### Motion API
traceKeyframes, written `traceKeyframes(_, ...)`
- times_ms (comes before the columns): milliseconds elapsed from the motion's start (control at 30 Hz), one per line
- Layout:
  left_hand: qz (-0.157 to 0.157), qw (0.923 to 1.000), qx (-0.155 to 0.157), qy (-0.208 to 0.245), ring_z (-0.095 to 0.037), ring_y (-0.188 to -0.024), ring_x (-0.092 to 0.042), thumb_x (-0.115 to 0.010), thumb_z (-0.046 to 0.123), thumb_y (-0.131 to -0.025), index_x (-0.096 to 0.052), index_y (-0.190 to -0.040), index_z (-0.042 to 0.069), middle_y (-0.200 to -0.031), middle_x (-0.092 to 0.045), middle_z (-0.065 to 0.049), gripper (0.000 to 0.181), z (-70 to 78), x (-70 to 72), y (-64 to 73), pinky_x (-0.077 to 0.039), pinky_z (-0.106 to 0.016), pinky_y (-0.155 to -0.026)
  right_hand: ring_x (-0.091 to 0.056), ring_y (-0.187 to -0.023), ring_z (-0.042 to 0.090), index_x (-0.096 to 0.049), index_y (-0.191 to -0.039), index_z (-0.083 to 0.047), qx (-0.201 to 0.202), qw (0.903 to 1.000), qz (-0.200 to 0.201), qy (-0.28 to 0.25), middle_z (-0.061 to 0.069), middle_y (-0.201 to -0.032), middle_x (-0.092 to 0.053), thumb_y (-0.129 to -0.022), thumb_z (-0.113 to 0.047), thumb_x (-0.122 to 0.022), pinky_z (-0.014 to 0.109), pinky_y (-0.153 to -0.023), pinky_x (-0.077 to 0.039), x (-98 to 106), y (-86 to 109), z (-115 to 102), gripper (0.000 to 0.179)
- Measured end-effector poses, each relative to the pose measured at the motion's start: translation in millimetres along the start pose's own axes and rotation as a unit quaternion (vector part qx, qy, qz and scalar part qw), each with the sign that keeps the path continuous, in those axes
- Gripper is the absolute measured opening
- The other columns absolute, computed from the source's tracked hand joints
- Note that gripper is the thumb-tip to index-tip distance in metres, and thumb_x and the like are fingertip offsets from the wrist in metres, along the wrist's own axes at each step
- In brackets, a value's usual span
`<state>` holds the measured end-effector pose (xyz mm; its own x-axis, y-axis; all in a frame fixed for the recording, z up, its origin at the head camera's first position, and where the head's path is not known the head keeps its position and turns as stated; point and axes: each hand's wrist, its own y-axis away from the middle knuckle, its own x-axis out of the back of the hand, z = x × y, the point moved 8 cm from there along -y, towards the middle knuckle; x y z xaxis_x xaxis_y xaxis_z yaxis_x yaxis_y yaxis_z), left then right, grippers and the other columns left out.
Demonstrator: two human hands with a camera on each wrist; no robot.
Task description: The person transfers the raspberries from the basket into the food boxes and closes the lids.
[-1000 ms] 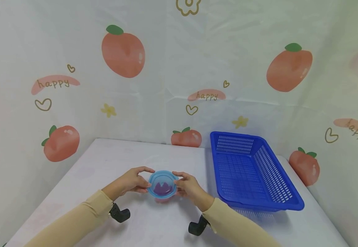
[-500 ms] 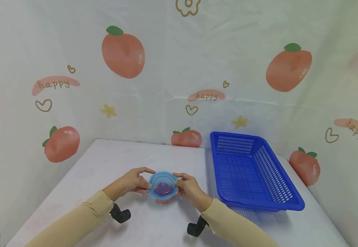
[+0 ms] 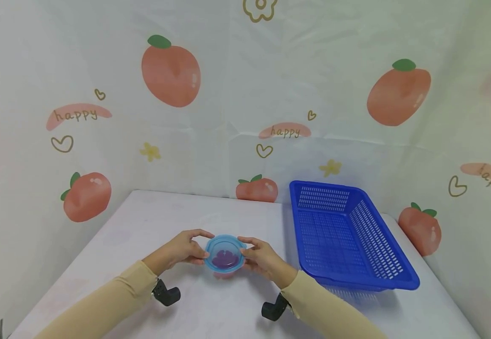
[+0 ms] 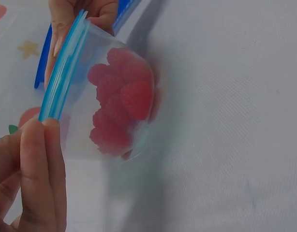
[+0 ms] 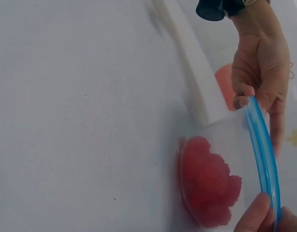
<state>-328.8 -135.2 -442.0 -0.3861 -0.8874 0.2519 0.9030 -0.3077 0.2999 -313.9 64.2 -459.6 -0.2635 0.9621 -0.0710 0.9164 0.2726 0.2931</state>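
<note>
A round, clear plastic food container (image 4: 83, 142) with a light blue lid (image 3: 225, 252) stands on the table in front of the person. Several red raspberries (image 4: 117, 104) show through its wall, piled at the bottom. My left hand (image 3: 179, 249) pinches the lid's rim on the left side, thumb and fingers around the edge. From the right, my right hand (image 3: 266, 260) grips the opposite rim the same way. In the right wrist view the lid's edge (image 5: 264, 150) sits on the container all along its visible side.
A large blue plastic basket (image 3: 338, 245) with slotted walls lies to the right of the hands, near the table's right edge. The white table (image 3: 165, 212) meets a fruit-printed cloth backdrop (image 3: 228, 84). Each wrist carries a black camera (image 3: 166, 295).
The right wrist has turned very slightly outward to the right. Both hands stay at the lid's rim, and the container keeps its place on the table.
</note>
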Motion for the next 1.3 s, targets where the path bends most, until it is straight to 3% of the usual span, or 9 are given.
traceKeyframes(267,0.015,0.9998,0.011,-0.010,-0.013,-0.057,-0.063,-0.074,0.000,-0.081,-0.052,-0.133,0.006,-0.071,-0.065,-0.008,0.057,-0.1,0.2,0.5,-0.059,-0.028,-0.063,-0.058,-0.072,0.011,-0.049,-0.140,-0.008,-0.004,1.0000,-0.002,0.008,0.006,-0.093,-0.055,-0.096,-0.009,-0.058,0.019,-0.062,-0.054,1.2,-1.9,1.6,0.045)
traceKeyframes(467,0.011,0.9994,0.003,-0.033,-0.014,-0.060,-0.066,-0.072,0.007,-0.085,-0.051,-0.136,0.008,-0.075,-0.067,-0.011,0.056,0.3,-0.4,2.6,-0.060,-0.032,-0.062,-0.062,-0.076,0.011,-0.043,-0.144,-0.007,0.011,0.9997,-0.017,0.011,0.010,-0.106,-0.058,-0.098,-0.012,-0.056,0.025,-0.070,-0.055,2.4,0.7,-3.3,0.048)
traceKeyframes(633,0.042,0.9983,0.015,-0.036,-0.017,-0.066,-0.067,-0.066,0.016,-0.092,-0.056,-0.132,0.009,-0.086,-0.067,-0.011,0.043,-1.5,5.2,-0.9,-0.060,-0.032,-0.061,-0.063,-0.078,0.013,-0.043,-0.143,-0.005,0.036,0.9985,-0.018,0.036,0.017,-0.112,-0.056,-0.096,-0.011,-0.057,0.034,-0.077,-0.056,3.5,3.2,-11.6,0.049)
traceKeyframes(733,0.056,0.9976,0.023,-0.034,-0.017,-0.069,-0.067,-0.063,0.020,-0.094,-0.060,-0.128,0.008,-0.089,-0.066,-0.011,0.036,-2.8,8.0,-4.8,-0.060,-0.031,-0.062,-0.060,-0.079,0.014,-0.044,-0.143,-0.005,0.034,0.9982,-0.021,0.044,0.016,-0.108,-0.056,-0.093,-0.005,-0.058,0.036,-0.078,-0.056,2.4,4.2,-12.5,0.051)
traceKeyframes(967,0.050,0.9978,0.039,-0.017,-0.016,-0.065,-0.065,-0.062,0.020,-0.094,-0.062,-0.123,0.004,-0.084,-0.063,-0.009,0.033,-5.4,7.9,-12.2,-0.059,-0.029,-0.061,-0.054,-0.075,0.015,-0.044,-0.142,-0.003,0.033,0.9976,-0.022,0.057,0.005,-0.089,-0.053,-0.091,0.000,-0.060,0.033,-0.074,-0.057,0.2,3.4,-11.5,0.054)
traceKeyframes(1300,0.030,0.9974,0.061,0.025,-0.012,-0.060,-0.060,-0.064,0.013,-0.091,-0.060,-0.121,0.001,-0.079,-0.058,-0.005,0.032,-11.3,7.4,-17.3,-0.056,-0.022,-0.057,-0.056,-0.073,0.016,-0.044,-0.142,-0.003,0.042,0.9962,-0.022,0.073,0.004,-0.087,-0.051,-0.091,-0.002,-0.061,0.034,-0.073,-0.057,0.0,3.4,-12.1,0.054)
